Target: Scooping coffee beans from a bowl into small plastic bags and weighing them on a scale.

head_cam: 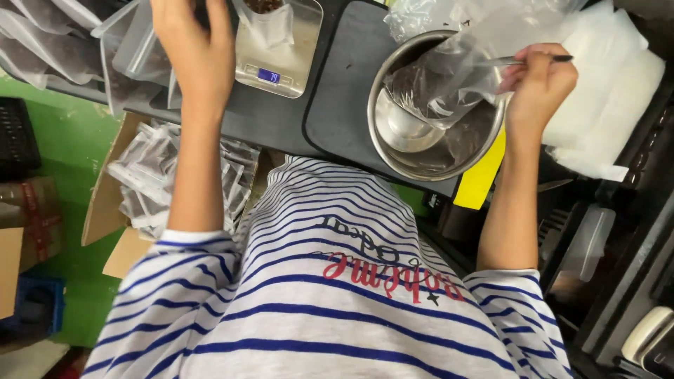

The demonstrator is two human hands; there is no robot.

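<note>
Right hand: fingers pinched on a spoon handle, beside a clear bag tilted into a steel bowl. Left hand: back up, fingers hidden, grip not discernible, just left of a scale bearing a filled pouch.

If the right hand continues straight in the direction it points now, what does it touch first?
Probably the clear plastic bag held over the round steel bowl; the right hand points left toward it, though depth is unclear.
</note>
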